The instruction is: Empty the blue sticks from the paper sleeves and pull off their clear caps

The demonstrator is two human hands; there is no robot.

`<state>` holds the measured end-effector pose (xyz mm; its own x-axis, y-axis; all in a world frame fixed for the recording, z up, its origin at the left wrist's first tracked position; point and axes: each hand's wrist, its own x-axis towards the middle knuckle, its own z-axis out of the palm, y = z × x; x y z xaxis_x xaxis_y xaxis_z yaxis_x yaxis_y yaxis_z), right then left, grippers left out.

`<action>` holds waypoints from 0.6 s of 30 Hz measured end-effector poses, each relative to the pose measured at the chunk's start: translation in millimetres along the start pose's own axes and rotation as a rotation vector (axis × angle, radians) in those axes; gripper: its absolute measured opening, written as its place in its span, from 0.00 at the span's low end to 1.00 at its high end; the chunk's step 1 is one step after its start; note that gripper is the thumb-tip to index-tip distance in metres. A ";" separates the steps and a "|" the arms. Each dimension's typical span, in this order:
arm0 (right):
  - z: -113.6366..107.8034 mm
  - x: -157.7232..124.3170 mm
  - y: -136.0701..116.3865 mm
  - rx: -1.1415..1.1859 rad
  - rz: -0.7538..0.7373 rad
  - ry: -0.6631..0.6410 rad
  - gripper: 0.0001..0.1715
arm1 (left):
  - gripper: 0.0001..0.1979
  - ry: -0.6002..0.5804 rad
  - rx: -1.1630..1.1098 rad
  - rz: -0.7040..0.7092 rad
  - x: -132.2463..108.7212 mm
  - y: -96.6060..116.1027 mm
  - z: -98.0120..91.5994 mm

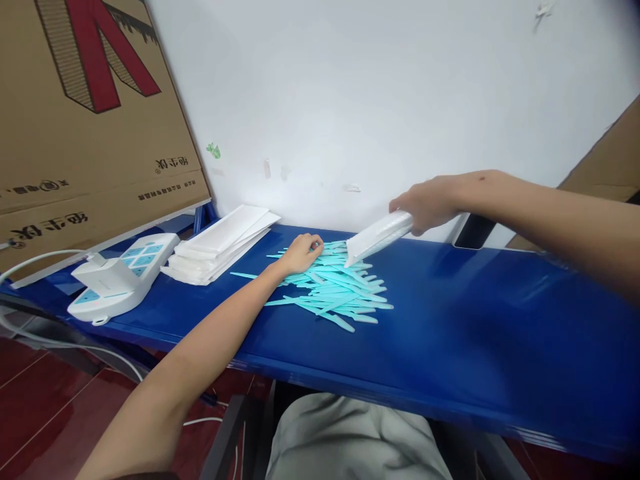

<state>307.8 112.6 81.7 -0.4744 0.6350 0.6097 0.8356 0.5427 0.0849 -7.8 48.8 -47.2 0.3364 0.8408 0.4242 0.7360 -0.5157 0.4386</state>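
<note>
A loose pile of slim turquoise sticks with paler, wider ends, like eyebrow razors point(343, 293), lies on the blue table point(450, 320). My left hand point(301, 253) rests at the pile's back left edge, its fingers curled in; whatever they hold is hidden. Over the back right of the pile, my right hand point(430, 202) grips a white plastic packet point(377, 237) by its far end. The packet tilts down to the left, its lower end just above or touching the sticks; I cannot tell which.
Left of the pile lies a stack of flat white packets point(220, 243). Beside it sits a white power strip point(125, 280) with a plugged-in charger point(106, 275) and cable. A large cardboard box point(100, 147) stands at left; a dark object point(474, 231) leans against the wall behind my right wrist.
</note>
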 end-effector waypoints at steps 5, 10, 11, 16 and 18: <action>-67.0 6.3 -5.2 0.017 -0.007 -0.652 0.18 | 0.19 0.017 -0.027 -0.005 0.7 -3.3 1.6; -84.1 16.3 -44.7 -0.051 -0.065 -0.741 0.24 | 0.22 0.150 -0.401 -0.237 8.9 -13.5 2.5; -80.1 17.8 -53.6 -0.059 -0.084 -0.731 0.26 | 0.22 0.182 -0.513 -0.303 10.9 -15.6 2.8; -55.4 18.4 -87.2 -0.023 -0.123 -0.742 0.33 | 0.19 0.329 -0.918 -0.471 16.9 -19.1 2.8; -49.5 14.9 -92.5 -0.025 -0.098 -0.784 0.33 | 0.19 0.334 -0.978 -0.498 16.3 -17.4 1.6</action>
<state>237.2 44.7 121.8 -0.5952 0.7923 -0.1342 0.7815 0.6096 0.1331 -14.2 71.7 -49.2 -0.1444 0.9772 0.1557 -0.0768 -0.1679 0.9828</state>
